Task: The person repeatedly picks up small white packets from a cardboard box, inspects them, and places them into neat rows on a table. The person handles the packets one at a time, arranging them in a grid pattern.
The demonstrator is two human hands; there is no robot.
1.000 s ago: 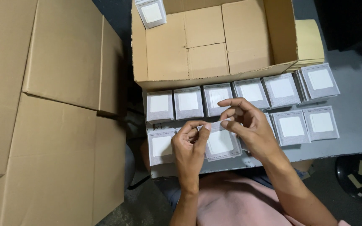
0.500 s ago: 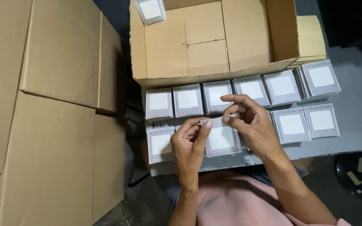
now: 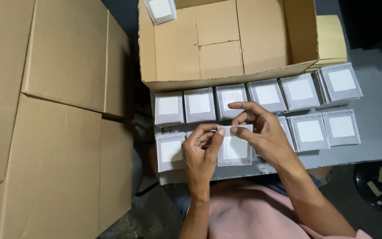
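Both forearms reach up from the bottom edge and the hands meet at centre. The left hand (image 3: 202,152) is curled, thumb and forefinger tips pinched together. The right hand (image 3: 261,132) arches beside it, index finger extended leftward, thumb below.

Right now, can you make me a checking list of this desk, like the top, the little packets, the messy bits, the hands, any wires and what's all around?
Surface: grey tabletop, mostly covered at the left.
Job's things: small square grey packet with a white centre, held at its top edge by both hands; two rows of matching packets lie flat behind it.
Clutter: open brown cardboard box with one packet inside at its far left corner.
Grippers: left hand and right hand pinch the packet.
Cables: nothing seen.
Surroundings: large flat cardboard cartons at the left; dark floor below.
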